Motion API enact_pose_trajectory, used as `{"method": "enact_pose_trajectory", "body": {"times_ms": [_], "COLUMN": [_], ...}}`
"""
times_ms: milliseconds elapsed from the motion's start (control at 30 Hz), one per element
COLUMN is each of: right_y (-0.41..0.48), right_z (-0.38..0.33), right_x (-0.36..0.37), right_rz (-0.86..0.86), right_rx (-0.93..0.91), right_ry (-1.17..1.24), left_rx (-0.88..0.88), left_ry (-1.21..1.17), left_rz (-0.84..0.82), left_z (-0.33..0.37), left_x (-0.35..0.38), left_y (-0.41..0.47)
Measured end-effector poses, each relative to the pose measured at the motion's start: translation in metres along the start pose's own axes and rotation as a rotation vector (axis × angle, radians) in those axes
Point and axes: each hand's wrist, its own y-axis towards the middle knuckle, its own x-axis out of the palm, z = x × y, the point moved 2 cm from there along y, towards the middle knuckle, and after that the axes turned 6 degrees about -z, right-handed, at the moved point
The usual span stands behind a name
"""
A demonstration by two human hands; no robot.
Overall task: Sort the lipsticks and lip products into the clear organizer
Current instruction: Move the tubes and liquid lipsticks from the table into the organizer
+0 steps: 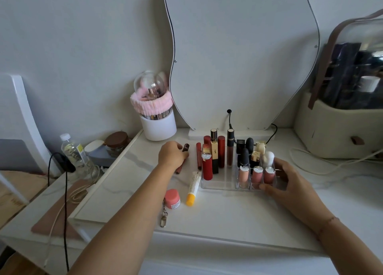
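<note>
The clear organizer (224, 183) stands on the white tabletop, holding several upright lipsticks and glosses: red tubes at its left, black ones behind, three pink glosses (257, 176) in front. My right hand (290, 183) rests against its right front corner, fingers spread on the wall. My left hand (172, 155) is closed on a brown lip gloss tube (185, 149) lying on the table left of the organizer. Another dark red tube (199, 156) lies flat beside the organizer. A white tube with a yellow cap (193, 188) and a pink lip balm jar (172, 199) with a keychain lie in front.
A white brush holder (158, 127) with a pink headband stands at the back left. A wavy mirror (238, 56) rises behind the organizer, with a cable (229, 119) at its base. A cream storage case (335, 129) sits at right. A water bottle (74, 152) stands off the left edge.
</note>
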Motion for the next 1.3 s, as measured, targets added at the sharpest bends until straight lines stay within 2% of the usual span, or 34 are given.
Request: {"method": "enact_pose_trajectory", "body": {"times_ms": [167,300,400,500,600,733,1033,1300], "right_y": [0.001,0.0,0.0,0.0,0.0,0.0,0.0,-0.001], "right_z": [0.001,0.0,0.0,-0.001,-0.001,0.0,0.0,0.0], "right_x": [0.0,0.0,0.0,0.0,0.0,0.0,0.0,0.0], "right_rz": [0.001,0.005,0.007,0.006,0.007,0.001,0.0,-0.003], "right_rx": [0.001,0.009,0.015,0.016,0.017,0.012,0.016,0.016], "right_ry": [-0.001,0.002,0.01,0.008,0.022,0.036,0.019,0.018], "left_rx": [0.138,0.278,0.416,0.551,0.634,0.641,0.547,0.605], "left_ry": [-0.334,-0.537,-0.621,-0.66,-0.572,-0.407,-0.294,-0.183], "left_rz": [0.103,0.206,0.203,0.107,0.028,-0.017,0.07,0.171], "left_z": [0.01,0.045,0.08,0.109,0.123,0.119,0.093,0.085], "left_x": [-0.023,-0.058,-0.076,-0.075,-0.063,-0.041,-0.017,-0.009], "left_y": [-0.009,-0.029,-0.051,-0.068,-0.078,-0.081,-0.075,-0.069]}}
